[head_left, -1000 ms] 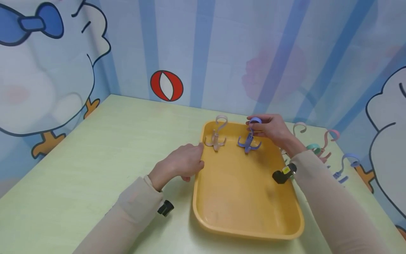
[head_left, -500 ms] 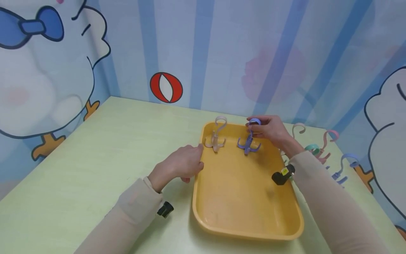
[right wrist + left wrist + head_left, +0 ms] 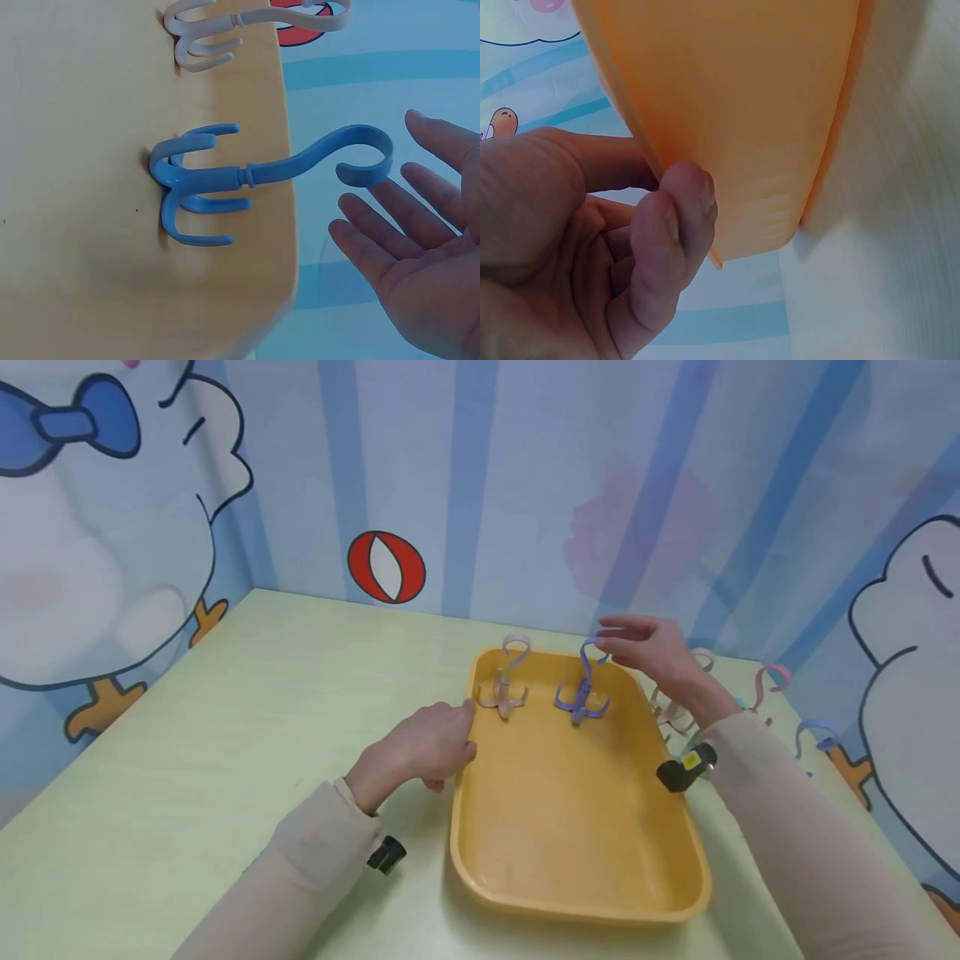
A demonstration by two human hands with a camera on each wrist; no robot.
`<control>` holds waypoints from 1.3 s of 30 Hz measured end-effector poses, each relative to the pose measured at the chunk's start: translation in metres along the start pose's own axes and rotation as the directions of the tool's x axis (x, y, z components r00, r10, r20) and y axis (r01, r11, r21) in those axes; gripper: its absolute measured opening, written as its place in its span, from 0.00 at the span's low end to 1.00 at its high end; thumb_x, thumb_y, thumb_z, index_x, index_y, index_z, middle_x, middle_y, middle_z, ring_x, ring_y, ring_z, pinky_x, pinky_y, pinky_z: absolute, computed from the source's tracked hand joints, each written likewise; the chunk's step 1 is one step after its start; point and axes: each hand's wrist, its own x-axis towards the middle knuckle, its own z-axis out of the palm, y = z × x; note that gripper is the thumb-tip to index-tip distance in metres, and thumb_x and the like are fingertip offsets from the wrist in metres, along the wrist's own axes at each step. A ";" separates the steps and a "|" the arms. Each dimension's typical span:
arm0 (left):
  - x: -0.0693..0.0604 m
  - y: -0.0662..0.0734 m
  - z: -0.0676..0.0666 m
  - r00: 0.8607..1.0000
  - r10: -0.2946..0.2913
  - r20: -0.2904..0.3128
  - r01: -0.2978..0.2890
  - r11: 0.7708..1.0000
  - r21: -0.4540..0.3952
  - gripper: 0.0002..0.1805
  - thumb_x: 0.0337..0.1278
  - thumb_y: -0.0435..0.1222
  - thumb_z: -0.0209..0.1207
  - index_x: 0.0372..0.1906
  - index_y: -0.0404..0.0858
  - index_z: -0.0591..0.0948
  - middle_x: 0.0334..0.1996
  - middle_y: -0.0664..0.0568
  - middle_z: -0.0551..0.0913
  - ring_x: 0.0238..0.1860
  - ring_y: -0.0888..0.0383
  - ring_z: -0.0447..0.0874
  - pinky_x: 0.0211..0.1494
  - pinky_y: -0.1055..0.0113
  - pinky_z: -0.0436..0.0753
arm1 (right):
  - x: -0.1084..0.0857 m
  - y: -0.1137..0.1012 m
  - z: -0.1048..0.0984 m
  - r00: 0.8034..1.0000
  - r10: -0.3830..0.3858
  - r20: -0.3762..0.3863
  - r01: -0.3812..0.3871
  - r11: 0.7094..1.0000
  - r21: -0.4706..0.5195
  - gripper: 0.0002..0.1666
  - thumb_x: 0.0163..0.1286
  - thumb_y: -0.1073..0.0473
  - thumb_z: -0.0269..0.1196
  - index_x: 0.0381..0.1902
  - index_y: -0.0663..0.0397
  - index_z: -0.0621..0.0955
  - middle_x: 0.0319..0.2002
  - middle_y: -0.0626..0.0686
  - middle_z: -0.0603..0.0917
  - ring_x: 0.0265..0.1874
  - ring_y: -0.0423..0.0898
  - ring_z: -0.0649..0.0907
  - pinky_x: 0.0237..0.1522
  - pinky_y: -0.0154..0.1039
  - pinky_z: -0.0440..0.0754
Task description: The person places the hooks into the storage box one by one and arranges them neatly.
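A yellow tray lies on the table, and my left hand grips its left rim. In the left wrist view, curled fingers press the tray's outer wall, while another finger reaches over the rim. Inside the tray at the far end stands a blue-purple swivel hook, its several prongs down and its curved top above the rim. My right hand is beside that top with fingers spread; the right wrist view shows no grip on it. Left of it stands a beige hook of the same kind.
Right of the tray, partly behind my right arm, more hooks stand on the table: a pink hook, a blue hook and a pale hook. A printed curtain backs the pale green table.
My right hand has let go of the blue-purple hook and moved slightly up and right. That hook stays standing in the tray. The left hand keeps its place on the rim.
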 end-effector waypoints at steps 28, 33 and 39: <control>0.000 0.002 0.000 1.000 -0.013 0.006 0.013 1.000 -0.019 0.35 0.79 0.35 0.50 0.83 0.29 0.56 0.34 0.44 0.81 0.15 0.57 0.84 0.19 0.70 0.78 | -0.039 0.007 -0.041 0.999 -0.047 -0.022 0.046 0.997 -0.058 0.34 0.77 0.47 0.66 0.74 0.56 0.75 0.49 0.33 0.88 0.50 0.30 0.88 0.55 0.30 0.86; 0.000 0.002 0.000 1.000 -0.019 0.008 0.019 1.000 -0.022 0.35 0.78 0.34 0.50 0.83 0.29 0.57 0.35 0.44 0.81 0.15 0.57 0.84 0.19 0.70 0.78 | -0.047 0.012 -0.052 0.997 -0.079 -0.014 0.078 0.996 -0.038 0.30 0.78 0.50 0.65 0.72 0.56 0.77 0.46 0.31 0.89 0.48 0.31 0.89 0.52 0.29 0.87; 0.000 0.002 0.000 1.000 -0.019 0.009 0.019 1.000 -0.018 0.35 0.79 0.35 0.51 0.83 0.30 0.56 0.36 0.44 0.81 0.15 0.57 0.84 0.19 0.70 0.78 | -0.055 0.014 -0.063 0.997 -0.057 -0.053 0.054 0.997 -0.050 0.30 0.78 0.48 0.65 0.72 0.54 0.77 0.44 0.29 0.89 0.46 0.30 0.90 0.51 0.28 0.87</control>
